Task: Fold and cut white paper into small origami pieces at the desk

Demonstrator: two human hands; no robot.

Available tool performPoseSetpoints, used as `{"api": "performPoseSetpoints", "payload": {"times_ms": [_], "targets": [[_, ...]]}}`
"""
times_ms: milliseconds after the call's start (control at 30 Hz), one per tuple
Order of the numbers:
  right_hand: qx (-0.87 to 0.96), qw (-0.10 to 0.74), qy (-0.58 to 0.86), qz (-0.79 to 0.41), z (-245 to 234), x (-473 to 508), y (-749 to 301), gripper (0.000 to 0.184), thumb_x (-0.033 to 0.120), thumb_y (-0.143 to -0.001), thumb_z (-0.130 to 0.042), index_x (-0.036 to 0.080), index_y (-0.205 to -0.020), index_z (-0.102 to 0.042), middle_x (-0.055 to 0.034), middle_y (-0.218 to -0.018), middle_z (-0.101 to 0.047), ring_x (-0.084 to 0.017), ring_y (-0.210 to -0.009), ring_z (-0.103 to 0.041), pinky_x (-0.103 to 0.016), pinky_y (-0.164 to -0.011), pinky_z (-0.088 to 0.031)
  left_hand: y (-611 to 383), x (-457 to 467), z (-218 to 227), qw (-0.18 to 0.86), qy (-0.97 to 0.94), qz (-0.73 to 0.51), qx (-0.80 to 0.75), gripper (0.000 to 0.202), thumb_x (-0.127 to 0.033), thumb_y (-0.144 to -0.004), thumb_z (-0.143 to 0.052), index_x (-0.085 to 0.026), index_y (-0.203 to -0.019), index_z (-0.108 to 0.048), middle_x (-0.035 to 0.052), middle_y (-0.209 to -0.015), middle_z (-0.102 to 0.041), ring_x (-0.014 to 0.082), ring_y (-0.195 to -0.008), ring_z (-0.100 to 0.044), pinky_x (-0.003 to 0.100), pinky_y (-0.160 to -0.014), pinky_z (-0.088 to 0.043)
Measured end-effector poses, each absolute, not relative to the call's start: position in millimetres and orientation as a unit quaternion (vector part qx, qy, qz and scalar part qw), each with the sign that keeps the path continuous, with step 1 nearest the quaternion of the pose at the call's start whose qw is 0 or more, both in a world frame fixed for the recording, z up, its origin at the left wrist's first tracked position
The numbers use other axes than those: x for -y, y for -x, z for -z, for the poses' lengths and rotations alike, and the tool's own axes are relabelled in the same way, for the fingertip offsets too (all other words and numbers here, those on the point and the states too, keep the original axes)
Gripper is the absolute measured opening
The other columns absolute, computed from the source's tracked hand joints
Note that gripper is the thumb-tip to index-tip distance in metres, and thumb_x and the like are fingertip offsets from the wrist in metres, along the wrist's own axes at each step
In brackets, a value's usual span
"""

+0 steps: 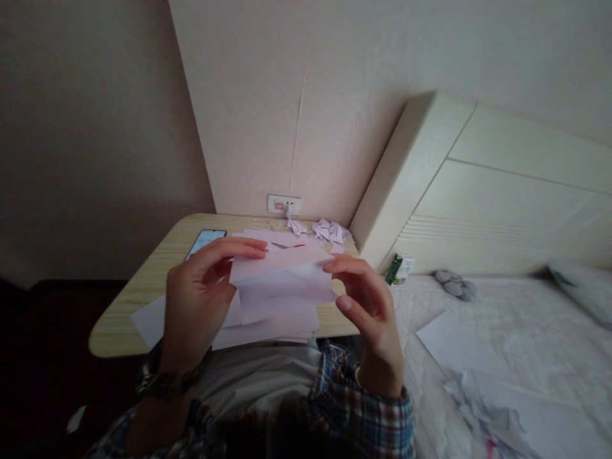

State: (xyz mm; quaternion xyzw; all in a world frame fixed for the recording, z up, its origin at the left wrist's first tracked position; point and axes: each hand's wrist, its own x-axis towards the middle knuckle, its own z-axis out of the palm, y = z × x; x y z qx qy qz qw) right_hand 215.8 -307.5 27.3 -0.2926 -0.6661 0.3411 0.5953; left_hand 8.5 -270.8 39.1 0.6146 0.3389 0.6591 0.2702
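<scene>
Paper sheet (282, 274), bent over in layers, was above the tabletop (122, 319), toward its near edge, judged partly worked. Left hand (198, 293) had its grip clamped on the left end; right hand (375, 312) touched the right end, thumb apart. Folded pieces (327, 231), apparently done, lay by the far right corner; flat sheets (287, 326) lay unworked beneath.

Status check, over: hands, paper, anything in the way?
Left hand holding folded paper, right hand touching its opposite edge. Paper above table. Loose sheets beneath, red-and-grey tool just beyond.
</scene>
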Motion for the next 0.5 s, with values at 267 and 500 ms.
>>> {"api": "performPoseSetpoints", "payload": {"times_ms": [267,500], "targets": [[0.658,0.579,0.330,-0.349,-31.4,308.0,-215.3,0.023,0.033,-0.089,-0.067,0.036,-0.112,-0.073,0.0018,-0.112,-0.071,-0.018,-0.095,-0.059,-0.032,-0.089,-0.047,-12.3,268.7,-35.1,0.244,-0.577,-0.688,-0.367,0.030,0.001,-0.071,-0.058,-0.023,-0.078,-0.075,-0.0017,-0.093,-0.078,0.0161,-0.094,-0.070,0.027,-0.088,-0.054],[0.649,0.566,0.362,-0.357,-29.7,305.1,-214.5,0.018,0.035,-0.089,-0.066,0.033,-0.105,-0.076,0.0003,-0.104,-0.073,-0.019,-0.090,-0.060,-0.033,-0.087,-0.047,-13.5,267.9,-34.1,0.251,-0.539,-0.720,-0.357,0.018,-0.005,-0.075,-0.066,-0.022,-0.074,-0.072,0.0010,-0.094,-0.077,0.0196,-0.093,-0.070,0.030,-0.082,-0.053]]}}
